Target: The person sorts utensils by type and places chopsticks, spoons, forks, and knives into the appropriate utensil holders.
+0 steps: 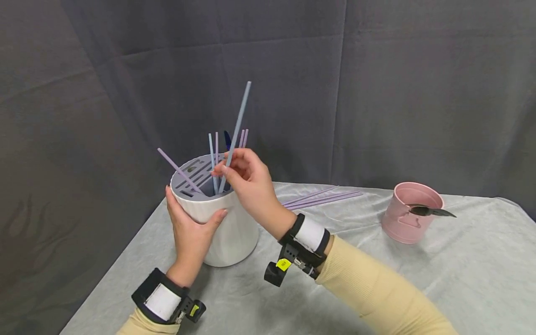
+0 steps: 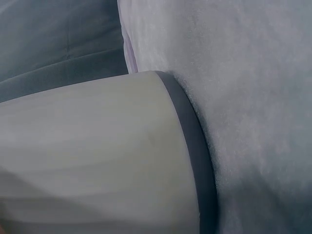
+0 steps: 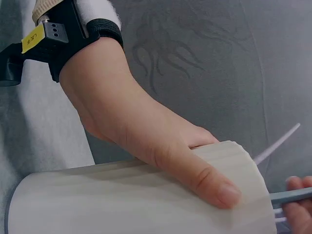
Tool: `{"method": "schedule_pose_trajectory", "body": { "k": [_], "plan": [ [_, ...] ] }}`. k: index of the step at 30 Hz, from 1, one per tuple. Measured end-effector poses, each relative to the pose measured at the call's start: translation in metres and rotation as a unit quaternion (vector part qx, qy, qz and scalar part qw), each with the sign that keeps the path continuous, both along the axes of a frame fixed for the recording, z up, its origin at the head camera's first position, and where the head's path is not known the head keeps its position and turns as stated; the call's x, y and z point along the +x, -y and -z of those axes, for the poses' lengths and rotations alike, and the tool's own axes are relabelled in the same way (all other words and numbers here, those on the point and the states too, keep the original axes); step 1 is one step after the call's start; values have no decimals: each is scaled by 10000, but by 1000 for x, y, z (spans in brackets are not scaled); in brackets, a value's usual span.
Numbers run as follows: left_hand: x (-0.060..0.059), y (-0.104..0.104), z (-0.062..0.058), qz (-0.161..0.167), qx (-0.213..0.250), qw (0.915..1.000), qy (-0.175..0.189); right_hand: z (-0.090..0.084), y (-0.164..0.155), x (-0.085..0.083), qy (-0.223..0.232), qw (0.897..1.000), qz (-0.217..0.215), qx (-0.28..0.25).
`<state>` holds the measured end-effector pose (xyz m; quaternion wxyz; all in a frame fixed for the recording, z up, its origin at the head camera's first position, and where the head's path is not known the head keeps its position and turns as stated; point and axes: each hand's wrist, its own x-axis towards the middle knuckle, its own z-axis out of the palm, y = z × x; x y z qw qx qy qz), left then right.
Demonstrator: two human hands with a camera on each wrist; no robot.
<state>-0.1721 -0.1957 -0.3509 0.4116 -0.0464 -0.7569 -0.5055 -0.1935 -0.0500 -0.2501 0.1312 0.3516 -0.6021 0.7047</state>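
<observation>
A white ribbed utensil holder (image 1: 232,242) with a slotted grey top (image 1: 188,181) stands upright on the cloth. My left hand (image 1: 190,232) grips its near left side, thumb across the front; the fingers behind are partly hidden. My right hand (image 1: 255,186) pinches a blue-grey straw (image 1: 242,111) between thumb and fingers above the rim. That straw is tilted, its lower end in the holder's front opening. A lilac straw (image 1: 169,160) leans left out of the holder, and a thin light blue straw (image 1: 211,149) stands near the right fingertips. The left wrist view shows only the holder's wall (image 2: 97,146) and dark base (image 2: 190,131).
More lilac straws (image 1: 322,199) lie on the cloth right of the holder. A pink pot (image 1: 404,228) with a dark spoon-like utensil (image 1: 431,211) across it stands farther right. A dark blue object (image 1: 227,138) sticks up at the holder's back. A grey curtain (image 1: 398,93) hangs behind.
</observation>
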Motion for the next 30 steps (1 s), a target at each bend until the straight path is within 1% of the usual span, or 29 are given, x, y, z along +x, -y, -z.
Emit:
{"method": "schedule_pose_trajectory", "body": {
  "k": [2,5,7,11,15,22,25,27,30],
  "plan": [
    [1,-1,0,19,35,10000,40,0,2,0,328,9987,-29,377],
    [3,-2,-1,-7,63,10000,48,-2,3,0,597,9947,-95,837],
    [3,-2,-1,-21,62,10000,35,-3,3,0,684,9917,-134,1083],
    [4,-2,-1,-76,37,10000,2,-7,2,-1,772,9865,-285,1415],
    [3,0,-1,-80,17,10000,-3,-8,3,-2,778,9832,-320,1618],
    [2,2,0,-115,8,9999,31,-6,4,-3,806,9850,-255,1506],
    [2,1,1,-115,68,9999,57,-2,-2,-3,638,9890,-151,1327],
    [3,-1,2,-111,106,9999,67,4,-10,-4,429,9937,-55,1033],
    [2,-4,3,-66,126,9999,49,16,-31,-6,268,9986,70,440]
  ]
}}
